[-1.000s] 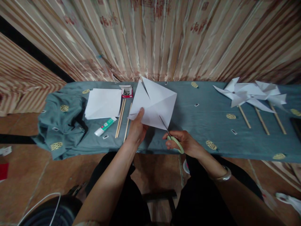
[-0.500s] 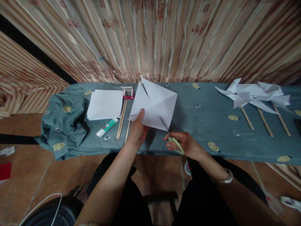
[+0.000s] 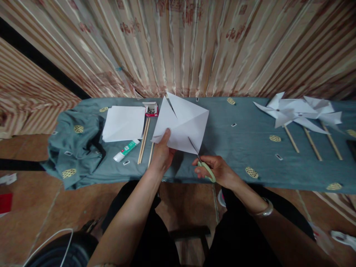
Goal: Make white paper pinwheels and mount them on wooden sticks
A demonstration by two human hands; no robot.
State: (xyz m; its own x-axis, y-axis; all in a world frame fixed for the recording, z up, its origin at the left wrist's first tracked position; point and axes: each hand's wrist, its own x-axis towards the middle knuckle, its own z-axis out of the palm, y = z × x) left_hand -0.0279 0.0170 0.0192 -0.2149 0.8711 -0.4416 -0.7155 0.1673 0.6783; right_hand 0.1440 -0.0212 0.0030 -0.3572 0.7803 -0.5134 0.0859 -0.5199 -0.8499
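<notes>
A white square sheet of paper [image 3: 189,118] with diagonal creases is tilted above the table, pinched along its near left edge by my left hand [image 3: 163,154], thumb on top. One slit runs inward from its far corner. My right hand [image 3: 213,168] grips green-handled scissors [image 3: 209,171] at the sheet's near corner. One dark blade lies over the paper along the crease there; the other blade is hidden beneath.
To the left are a stack of white paper [image 3: 124,124], a glue stick [image 3: 126,150], wooden sticks [image 3: 144,141] and a small red box [image 3: 151,110] of metal pins. Paper pinwheels [image 3: 300,113] on sticks lie at the right on the green cloth [image 3: 222,148]. A curtain [image 3: 189,55] hangs behind.
The scissors and my right hand have shifted very slightly left. The blades look a little closer together at the paper's near corner. My left hand keeps its hold.
</notes>
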